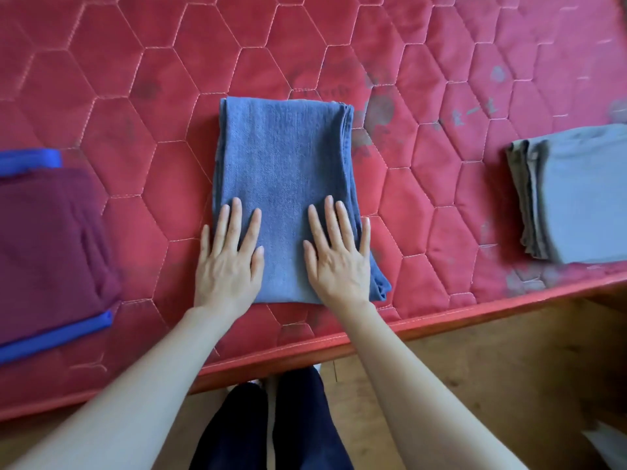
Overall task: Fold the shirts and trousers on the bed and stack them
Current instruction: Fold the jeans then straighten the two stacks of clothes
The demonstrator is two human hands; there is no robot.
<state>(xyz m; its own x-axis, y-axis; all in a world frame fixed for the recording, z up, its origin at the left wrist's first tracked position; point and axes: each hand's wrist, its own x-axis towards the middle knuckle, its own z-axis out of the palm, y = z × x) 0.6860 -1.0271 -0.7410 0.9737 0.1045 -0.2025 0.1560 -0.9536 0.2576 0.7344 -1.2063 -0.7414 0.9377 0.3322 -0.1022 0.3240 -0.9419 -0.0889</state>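
my left hand (228,266) and right hand (339,262) press flat, fingers spread, on the folded jeans (281,171) on the bed (441,184).

A bedroom — red quilted mattress (339,45), wooden floor (492,368).

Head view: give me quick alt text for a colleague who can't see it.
Both hands, left hand and right hand, press flat with straight fingers on folded blue denim trousers lying on a red quilted mattress. A folded maroon garment over a bright blue one sits at the left, and a folded grey garment pile at the right.
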